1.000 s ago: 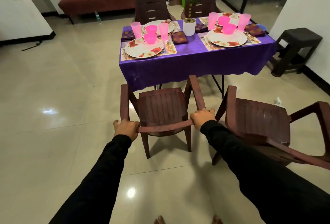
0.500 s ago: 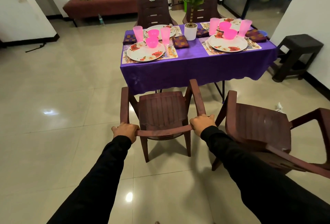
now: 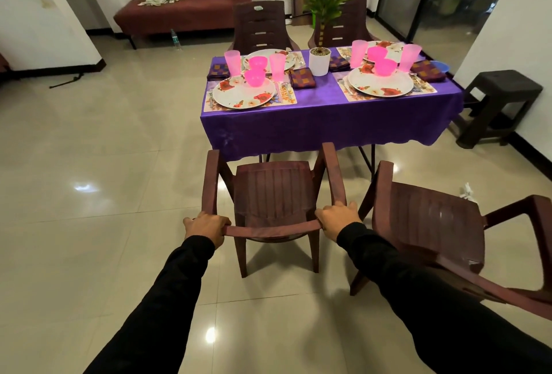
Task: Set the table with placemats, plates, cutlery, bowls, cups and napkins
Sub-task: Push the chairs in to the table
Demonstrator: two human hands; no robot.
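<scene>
A table [image 3: 328,123] with a purple cloth stands on a shiny tile floor [image 3: 89,164]; plates [image 3: 243,94], pink cups [image 3: 232,58], pink bowls [image 3: 254,78] and folded napkins [image 3: 301,78] sit on it; the left hand [image 3: 206,226] and right hand [image 3: 337,220] wrap tight around the top of a brown chair [image 3: 273,194] near the table.

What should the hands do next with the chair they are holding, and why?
Probably push the chair forward to the purple table. Left hand and right hand both grip its backrest, its seat faces the near-left plate, and bare floor shows between seat and tablecloth.
</scene>
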